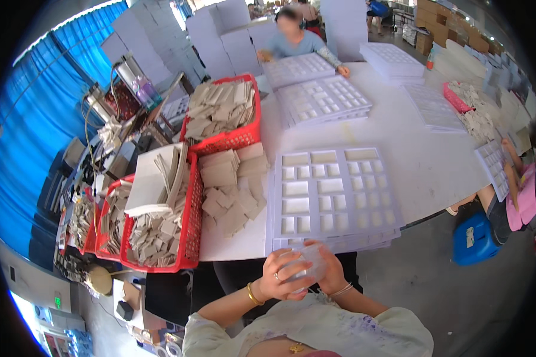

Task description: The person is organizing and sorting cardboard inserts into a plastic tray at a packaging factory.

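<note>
Close in front of my body, both hands are wrapped round a translucent, whitish, rounded thing (313, 262); its exact kind cannot be made out. My left hand (280, 275) curls its fingers across the near left side. On the other side, my right hand (333, 271) grips it, with most of its fingers hidden behind. Just beyond my hands, at the table's front edge, lies a stack of white frame panels (333, 190) with rectangular openings of several sizes.
Red plastic baskets (192, 229) of grey-white board pieces line the table's left side. Loose board pieces (235, 202) lie beside them. More panel stacks (324, 98) stand farther back, near a co-worker (298, 41). At right, a blue plastic stool (476, 238) stands near another person.
</note>
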The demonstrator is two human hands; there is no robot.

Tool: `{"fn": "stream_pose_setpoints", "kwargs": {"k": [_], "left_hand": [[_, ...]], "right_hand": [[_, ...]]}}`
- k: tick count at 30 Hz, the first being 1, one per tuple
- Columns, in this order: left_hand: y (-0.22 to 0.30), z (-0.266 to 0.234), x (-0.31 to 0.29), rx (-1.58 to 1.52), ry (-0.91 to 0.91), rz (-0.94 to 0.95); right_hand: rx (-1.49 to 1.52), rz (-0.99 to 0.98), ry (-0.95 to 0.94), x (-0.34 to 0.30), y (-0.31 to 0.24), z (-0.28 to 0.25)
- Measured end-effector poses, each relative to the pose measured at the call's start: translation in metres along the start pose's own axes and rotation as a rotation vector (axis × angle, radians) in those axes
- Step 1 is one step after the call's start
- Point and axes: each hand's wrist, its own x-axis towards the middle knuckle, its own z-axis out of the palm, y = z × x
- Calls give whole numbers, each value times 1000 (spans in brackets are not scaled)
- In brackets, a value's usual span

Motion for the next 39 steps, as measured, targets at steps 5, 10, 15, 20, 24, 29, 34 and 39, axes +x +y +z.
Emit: {"fn": "stream_pose_setpoints", "kwargs": {"k": [5,10,15,20,24,29,34,39], "left_hand": [[9,-3,6,-15,108,-438],[11,-20,13,14,212,-646],[1,-27,-11,-499,417,-1101],[4,-39,-17,-779,607,-1279],[-16,-45,-19,-703,322,-1048],[-24,-59,-24,-682,161,-969],[-26,-46,-27,-401,151,-816],[-13,-14,-34,-749,665,-1183]], "right_hand": [[-57,-268,25,8,9,17],[-86,-270,42,15,28,36],[-483,-402,-1,19,44,39],[-744,-429,-62,41,38,45],[-526,-344,14,53,23,43],[-307,-170,-26,57,17,45],[-155,-121,24,56,15,52],[-823,-643,-114,58,24,57]]}}
